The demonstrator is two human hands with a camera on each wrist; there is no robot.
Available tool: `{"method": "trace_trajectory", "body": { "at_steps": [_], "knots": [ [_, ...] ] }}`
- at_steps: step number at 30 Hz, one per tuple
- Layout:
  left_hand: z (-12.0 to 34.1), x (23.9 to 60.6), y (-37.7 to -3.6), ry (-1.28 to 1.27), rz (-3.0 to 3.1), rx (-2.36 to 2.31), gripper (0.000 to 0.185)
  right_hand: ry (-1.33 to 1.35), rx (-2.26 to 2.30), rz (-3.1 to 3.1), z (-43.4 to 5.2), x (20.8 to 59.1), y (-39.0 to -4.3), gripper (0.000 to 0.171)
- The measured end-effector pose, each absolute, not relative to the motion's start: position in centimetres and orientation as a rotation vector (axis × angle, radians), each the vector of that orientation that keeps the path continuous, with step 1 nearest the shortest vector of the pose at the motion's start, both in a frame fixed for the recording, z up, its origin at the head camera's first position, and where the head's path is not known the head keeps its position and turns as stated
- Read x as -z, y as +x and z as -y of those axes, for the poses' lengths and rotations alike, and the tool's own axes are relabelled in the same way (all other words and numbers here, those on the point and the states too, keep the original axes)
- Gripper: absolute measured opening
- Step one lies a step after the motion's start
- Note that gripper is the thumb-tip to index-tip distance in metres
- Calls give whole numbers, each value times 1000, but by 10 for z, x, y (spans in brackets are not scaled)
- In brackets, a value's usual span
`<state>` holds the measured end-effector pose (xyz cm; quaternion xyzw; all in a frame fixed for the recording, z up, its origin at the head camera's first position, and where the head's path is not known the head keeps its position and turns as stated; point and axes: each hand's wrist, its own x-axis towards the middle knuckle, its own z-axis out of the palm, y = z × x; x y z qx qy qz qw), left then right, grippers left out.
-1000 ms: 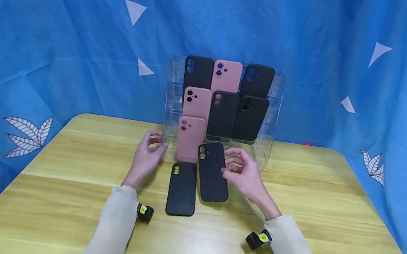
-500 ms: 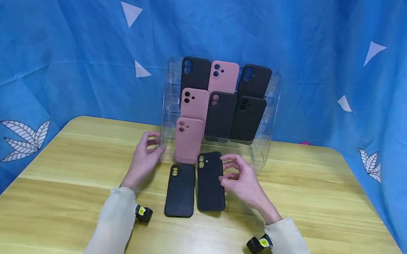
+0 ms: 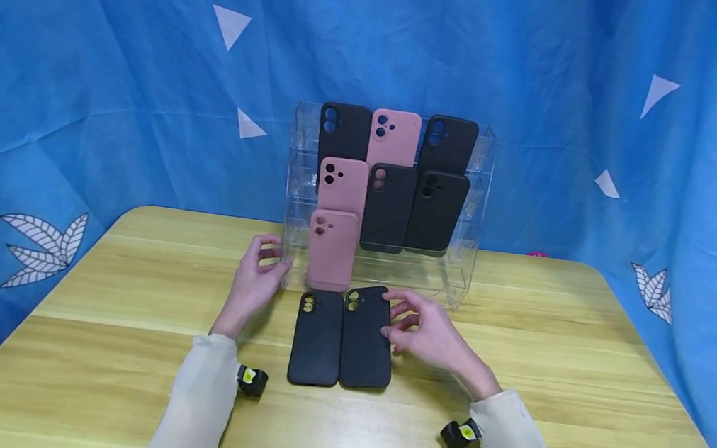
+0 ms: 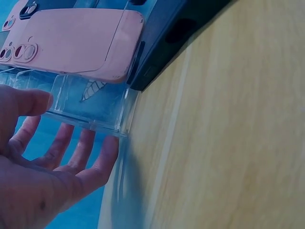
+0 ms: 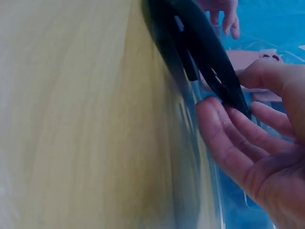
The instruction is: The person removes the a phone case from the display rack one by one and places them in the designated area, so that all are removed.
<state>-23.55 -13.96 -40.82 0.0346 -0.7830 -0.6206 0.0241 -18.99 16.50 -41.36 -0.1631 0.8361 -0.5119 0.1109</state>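
Note:
My right hand [image 3: 429, 330] pinches a black phone case [image 3: 366, 338] by its right edge. That case lies side by side with another black phone case [image 3: 316, 341] in front of the clear display stand [image 3: 414, 279]. In the right wrist view, the pinched case [image 5: 214, 57] is tilted, with thumb and fingers on either side of its edge. My left hand [image 3: 255, 279] holds the stand's left side low down. From the left wrist, the thumb is seen near the stand's front edge, with the other fingers against its side.
Several pink and black phone cases stand in the tiers of the stand, among them a pink case [image 3: 333, 250] at the lower left. A wooden table [image 3: 575, 385] bears everything. Close behind it hangs a blue curtain [image 3: 152, 92].
My right hand has brought the black case down and toward me, beside the other black case, and its lower end has swung left. The left hand has stayed at the stand.

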Motion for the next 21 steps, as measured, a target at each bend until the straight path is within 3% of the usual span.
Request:
{"method": "trace_trajectory", "body": {
  "at_steps": [21],
  "knots": [
    [141, 411, -236, 111, 2421, 1935, 39, -516, 1231, -2743, -165, 419, -201, 37]
  ]
}}
